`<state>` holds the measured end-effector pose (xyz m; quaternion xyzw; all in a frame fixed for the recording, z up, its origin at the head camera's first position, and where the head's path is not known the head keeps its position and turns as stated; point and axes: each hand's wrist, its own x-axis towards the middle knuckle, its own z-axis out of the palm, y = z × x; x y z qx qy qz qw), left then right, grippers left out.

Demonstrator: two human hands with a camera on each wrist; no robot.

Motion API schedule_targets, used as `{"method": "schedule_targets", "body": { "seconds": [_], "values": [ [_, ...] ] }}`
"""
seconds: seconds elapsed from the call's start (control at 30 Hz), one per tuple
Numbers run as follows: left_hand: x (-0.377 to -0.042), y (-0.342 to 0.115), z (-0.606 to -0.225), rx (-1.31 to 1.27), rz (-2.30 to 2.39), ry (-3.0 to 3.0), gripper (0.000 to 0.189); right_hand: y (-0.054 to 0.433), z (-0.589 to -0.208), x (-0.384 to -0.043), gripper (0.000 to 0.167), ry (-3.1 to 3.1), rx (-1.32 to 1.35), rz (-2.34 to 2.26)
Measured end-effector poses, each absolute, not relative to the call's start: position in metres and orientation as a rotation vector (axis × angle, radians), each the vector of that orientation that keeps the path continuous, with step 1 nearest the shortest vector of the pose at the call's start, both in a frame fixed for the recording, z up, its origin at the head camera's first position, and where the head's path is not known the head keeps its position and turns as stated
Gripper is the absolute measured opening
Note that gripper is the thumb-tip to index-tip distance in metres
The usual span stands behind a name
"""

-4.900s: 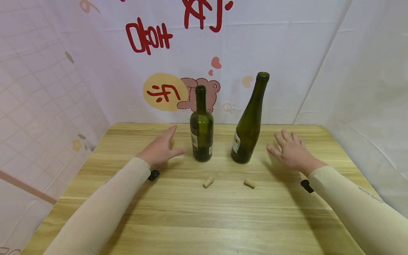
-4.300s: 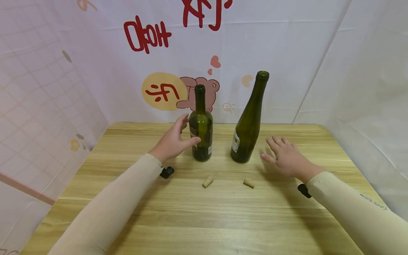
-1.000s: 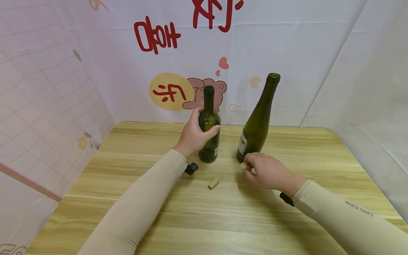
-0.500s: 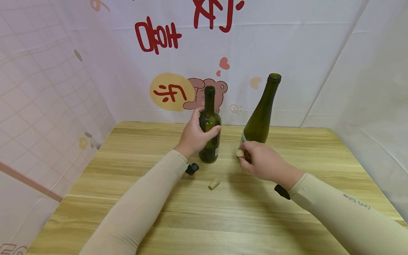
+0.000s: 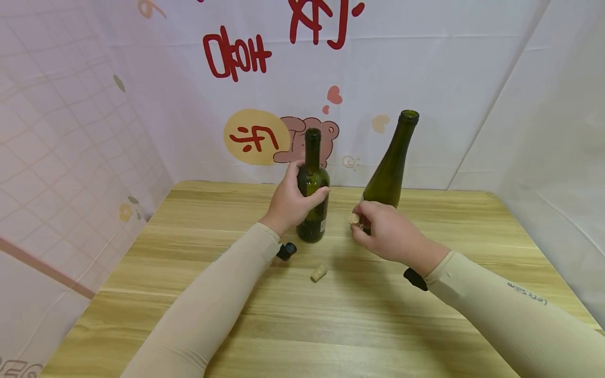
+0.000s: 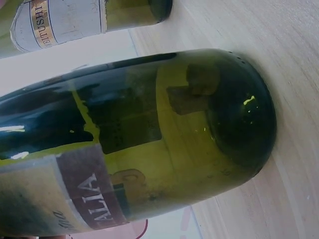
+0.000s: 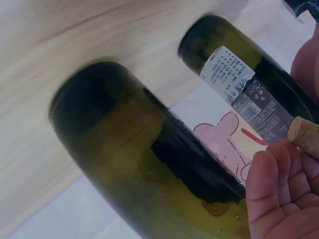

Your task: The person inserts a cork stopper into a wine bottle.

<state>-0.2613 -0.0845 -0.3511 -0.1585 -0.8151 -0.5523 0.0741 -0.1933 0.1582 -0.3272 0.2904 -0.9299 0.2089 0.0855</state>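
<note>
At frame center, left hand gripped high-shouldered wine bottle; right hand pinched cork, where stray nudge could have toppled tapered wine bottle behind.

the head view looks forward and down over the table, while both close wrist views share two bottles.

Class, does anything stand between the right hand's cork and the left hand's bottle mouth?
Nothing visible. In the head view, only table and backdrop show between the cork and the mouth of the bottle; the left hand grips it lower.
</note>
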Motion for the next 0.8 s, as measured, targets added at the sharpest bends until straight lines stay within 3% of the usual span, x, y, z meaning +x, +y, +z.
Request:
{"method": "schedule_targets", "body": {
  "seconds": [0.8],
  "values": [
    [-0.262, -0.086, -0.353, -0.489, -1.663, -2.445, 0.075, 0.141, -0.301, -0.196, 0.014, -2.696, 0.814, 0.707]
  ]
}}
